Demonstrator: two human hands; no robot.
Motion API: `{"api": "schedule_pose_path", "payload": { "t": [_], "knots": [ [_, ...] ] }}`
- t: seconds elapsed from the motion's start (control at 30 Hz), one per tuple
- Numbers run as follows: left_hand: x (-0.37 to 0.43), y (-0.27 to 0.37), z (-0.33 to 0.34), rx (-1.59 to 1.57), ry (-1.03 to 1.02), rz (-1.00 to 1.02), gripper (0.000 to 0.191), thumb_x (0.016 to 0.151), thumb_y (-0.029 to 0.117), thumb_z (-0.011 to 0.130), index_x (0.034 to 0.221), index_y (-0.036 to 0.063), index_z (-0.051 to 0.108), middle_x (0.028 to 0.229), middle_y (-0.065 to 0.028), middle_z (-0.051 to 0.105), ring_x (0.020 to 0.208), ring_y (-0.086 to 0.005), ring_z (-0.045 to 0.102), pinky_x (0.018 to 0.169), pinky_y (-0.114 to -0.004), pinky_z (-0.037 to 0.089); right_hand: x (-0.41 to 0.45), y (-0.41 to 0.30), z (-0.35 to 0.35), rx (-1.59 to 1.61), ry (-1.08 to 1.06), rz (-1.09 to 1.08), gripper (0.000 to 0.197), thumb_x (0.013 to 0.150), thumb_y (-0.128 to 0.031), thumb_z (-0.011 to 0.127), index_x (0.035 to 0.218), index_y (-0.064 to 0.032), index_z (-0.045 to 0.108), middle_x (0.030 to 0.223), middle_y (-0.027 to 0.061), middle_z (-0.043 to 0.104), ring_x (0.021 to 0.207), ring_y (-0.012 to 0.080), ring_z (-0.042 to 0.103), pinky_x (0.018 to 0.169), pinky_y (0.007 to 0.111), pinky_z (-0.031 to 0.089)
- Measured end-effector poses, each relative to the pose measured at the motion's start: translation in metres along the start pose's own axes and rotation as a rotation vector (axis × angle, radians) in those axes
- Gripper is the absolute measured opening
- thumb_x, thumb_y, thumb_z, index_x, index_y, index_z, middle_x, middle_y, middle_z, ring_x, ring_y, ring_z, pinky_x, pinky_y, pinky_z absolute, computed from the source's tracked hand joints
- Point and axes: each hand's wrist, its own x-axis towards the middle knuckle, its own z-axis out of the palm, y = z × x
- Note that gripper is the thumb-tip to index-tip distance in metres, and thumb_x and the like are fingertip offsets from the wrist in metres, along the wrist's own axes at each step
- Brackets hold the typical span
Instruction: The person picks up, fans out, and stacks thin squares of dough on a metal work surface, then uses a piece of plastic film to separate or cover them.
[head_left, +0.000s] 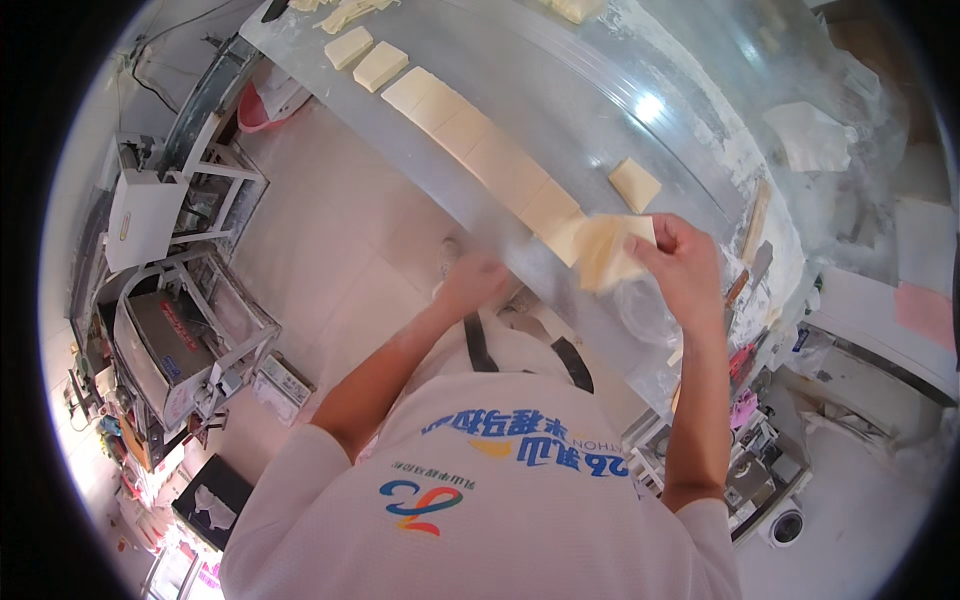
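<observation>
My right hand (681, 259) pinches the edge of a thin, pale yellow dough sheet (607, 251), which looks blurred and hangs over the near end of a row of flat dough pieces (484, 146). That row runs along the near edge of a metal work table (555, 112). My left hand (480, 281), also blurred, is off the table's near edge above the floor; its finger shape is unclear. A single dough stack (634, 184) rests just beyond my right hand. Two more cut dough stacks (381, 66) (349, 48) lie past the row's far end.
Dough strips (352, 11) lie at the table's far left corner. Flour and a wooden stick (755, 221) are along the right side. A clear round plastic item (649, 311) sits under my right wrist. A red basin (259, 112) stands below the table; a metal-framed machine (172, 337) stands left.
</observation>
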Motion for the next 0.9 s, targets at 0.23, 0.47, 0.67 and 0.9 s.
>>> {"api": "schedule_pose_path", "payload": {
  "t": [0.23, 0.47, 0.67, 0.9],
  "knots": [
    [0.023, 0.06, -0.004, -0.279, -0.147, 0.018, 0.025, 0.098, 0.025, 0.068, 0.108, 0.002, 0.069, 0.096, -0.0047, 0.073, 0.086, -0.0129, 0.069, 0.08, -0.029, 0.056, 0.007, -0.018, -0.003, -0.205, 0.022, -0.033, 0.028, 0.086, -0.01, 0.083, 0.107, 0.0046, 0.073, 0.089, 0.0053, 0.077, 0.075, 0.007, 0.062, 0.068, 0.026, 0.05],
    [0.07, 0.156, 0.036, -1.181, -0.939, 0.154, 0.056, 0.113, 0.04, 0.046, 0.153, 0.0013, 0.048, 0.146, -0.0145, 0.062, 0.132, -0.0268, 0.063, 0.112, -0.043, 0.049, -0.001, -0.066, 0.005, -0.089, -0.007, -0.087, 0.029, 0.085, -0.01, 0.084, 0.11, 0.0017, 0.074, 0.088, 0.0081, 0.078, 0.077, 0.0095, 0.068, 0.071, 0.029, 0.054],
    [0.069, 0.177, 0.063, -1.566, -1.228, 0.0, 0.072, 0.112, 0.058, 0.034, 0.146, -0.0027, 0.054, 0.147, -0.0208, 0.059, 0.133, -0.034, 0.06, 0.111, -0.045, 0.048, -0.031, -0.096, 0.007, -0.03, -0.091, -0.055, 0.026, 0.089, -0.008, 0.082, 0.113, 0.0003, 0.075, 0.092, 0.0081, 0.08, 0.079, 0.0098, 0.07, 0.074, 0.028, 0.055],
    [0.027, 0.204, 0.044, -1.53, -0.78, -0.217, 0.081, 0.11, 0.064, 0.031, 0.152, -0.0041, 0.049, 0.144, -0.0224, 0.062, 0.131, -0.0323, 0.063, 0.111, -0.043, 0.05, -0.013, -0.041, -0.022, -0.031, 0.053, 0.05, 0.025, 0.091, -0.006, 0.081, 0.112, 0.0039, 0.073, 0.093, 0.0101, 0.079, 0.081, 0.0086, 0.069, 0.074, 0.026, 0.054]
  ]
}}
